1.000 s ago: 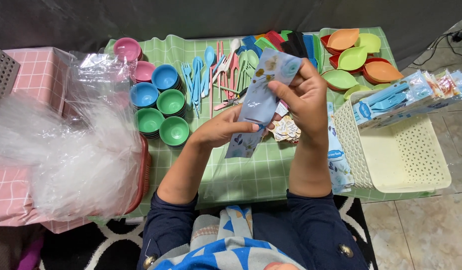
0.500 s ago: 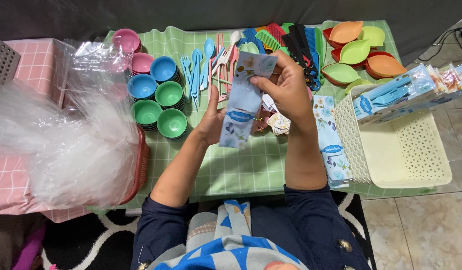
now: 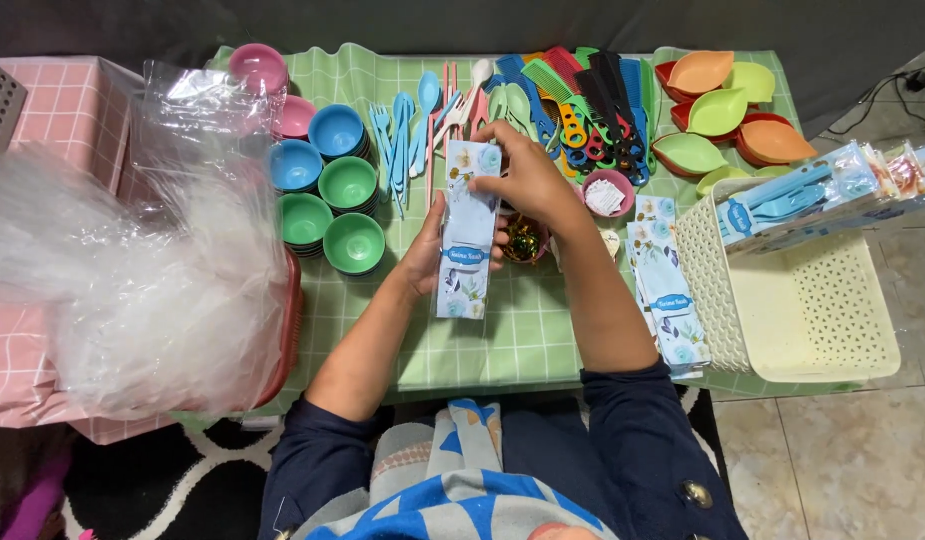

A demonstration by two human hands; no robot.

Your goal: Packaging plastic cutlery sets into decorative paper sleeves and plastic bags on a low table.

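Head view shows the left hand cupping a flowered blue paper sleeve at table centre while the right hand pinches its top end at twelve o'clock, seemingly opening it for filling, which calls for cutlery beyond, at eleven o'clock.

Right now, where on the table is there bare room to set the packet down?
Bare green cloth lies below the packet, between the forearms. The basket is mostly empty. Bowls crowd the back left, combs the back.
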